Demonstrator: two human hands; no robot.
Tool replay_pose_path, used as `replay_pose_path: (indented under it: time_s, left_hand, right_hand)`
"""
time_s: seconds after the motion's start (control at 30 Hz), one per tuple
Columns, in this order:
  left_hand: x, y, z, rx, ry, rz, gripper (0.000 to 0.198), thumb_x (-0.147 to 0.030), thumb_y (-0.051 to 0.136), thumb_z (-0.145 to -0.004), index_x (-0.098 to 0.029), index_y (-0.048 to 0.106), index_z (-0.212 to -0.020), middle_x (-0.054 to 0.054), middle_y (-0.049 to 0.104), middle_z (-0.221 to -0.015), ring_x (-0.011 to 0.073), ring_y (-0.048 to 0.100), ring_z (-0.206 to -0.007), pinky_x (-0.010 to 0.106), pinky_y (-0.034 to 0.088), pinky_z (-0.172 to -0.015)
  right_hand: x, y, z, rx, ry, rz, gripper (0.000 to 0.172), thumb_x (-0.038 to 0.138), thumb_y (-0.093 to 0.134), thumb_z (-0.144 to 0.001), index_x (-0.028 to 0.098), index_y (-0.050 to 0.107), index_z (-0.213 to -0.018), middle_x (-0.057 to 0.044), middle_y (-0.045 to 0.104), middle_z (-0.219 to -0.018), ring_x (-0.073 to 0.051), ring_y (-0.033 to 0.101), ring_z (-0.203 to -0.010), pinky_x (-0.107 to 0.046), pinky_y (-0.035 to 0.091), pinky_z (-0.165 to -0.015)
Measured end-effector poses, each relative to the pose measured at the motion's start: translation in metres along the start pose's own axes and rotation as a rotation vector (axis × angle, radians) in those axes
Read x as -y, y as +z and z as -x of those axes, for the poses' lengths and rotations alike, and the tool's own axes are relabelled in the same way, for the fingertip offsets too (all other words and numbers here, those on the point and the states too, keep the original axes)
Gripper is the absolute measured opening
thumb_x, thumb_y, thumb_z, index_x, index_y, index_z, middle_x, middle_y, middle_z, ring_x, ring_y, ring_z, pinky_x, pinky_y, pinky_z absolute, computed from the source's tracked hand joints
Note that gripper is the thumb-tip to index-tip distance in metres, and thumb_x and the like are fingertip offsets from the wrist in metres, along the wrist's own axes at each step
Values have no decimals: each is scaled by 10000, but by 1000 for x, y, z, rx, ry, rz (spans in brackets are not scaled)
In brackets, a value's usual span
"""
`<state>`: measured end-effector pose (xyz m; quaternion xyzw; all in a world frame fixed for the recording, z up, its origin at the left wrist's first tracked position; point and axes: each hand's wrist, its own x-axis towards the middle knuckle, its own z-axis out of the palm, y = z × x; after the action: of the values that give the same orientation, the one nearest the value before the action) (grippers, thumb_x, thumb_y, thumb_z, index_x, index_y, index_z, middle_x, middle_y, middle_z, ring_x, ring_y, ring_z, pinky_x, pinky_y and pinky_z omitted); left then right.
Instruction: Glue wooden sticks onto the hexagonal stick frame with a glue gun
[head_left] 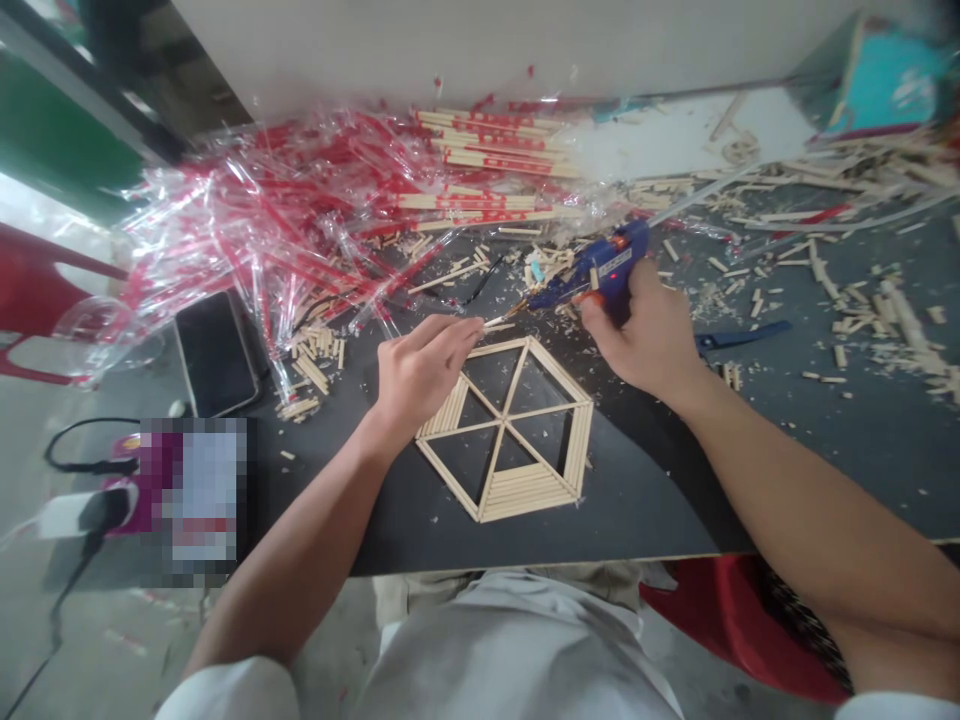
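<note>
My right hand is wrapped around a blue glue gun whose nozzle points left. Pinched in the fingertips of my left hand is a short wooden stick, its free end close to the nozzle; whether they touch I cannot tell. Just below lies a hexagonal frame of wooden sticks, flat on the dark table. Spokes divide it into triangles, and rows of sticks fill the outer part of several of them. My left wrist covers part of its left side.
Red and clear plastic wrappers heap up at the back left, beside packed chopsticks. A phone lies on the left near a purple power strip. Stick offcuts litter the right, with a blue-handled tool nearer my right hand.
</note>
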<state>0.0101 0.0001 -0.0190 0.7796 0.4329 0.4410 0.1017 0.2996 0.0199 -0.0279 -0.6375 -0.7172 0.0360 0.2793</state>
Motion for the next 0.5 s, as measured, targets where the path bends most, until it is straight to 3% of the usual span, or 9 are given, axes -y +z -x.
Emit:
replay_pose_path:
  time_s: [0.23, 0.5]
  left_hand:
    - [-2, -1, -1, -5, 10, 6, 148, -272, 716, -1009, -256, 859, -1043, 54, 847, -978, 125, 770, -767, 234, 550, -650]
    - [-1, -1, -1, -38, 29, -8, 149, -299, 718, -1009, -260, 861, -1024, 44, 843, -934, 127, 776, -755, 231, 566, -630]
  right_hand:
    - [-1, 0, -1, 55, 23, -1, 467, 548, 525, -962, 220, 559, -1293, -113, 687, -814, -357, 688, -753, -454, 504, -690]
    - [-1, -3, -2, -3, 0, -5, 446, 544, 562, -957, 236, 583, -1278, -94, 679, -795, -329, 678, -719, -443, 518, -677]
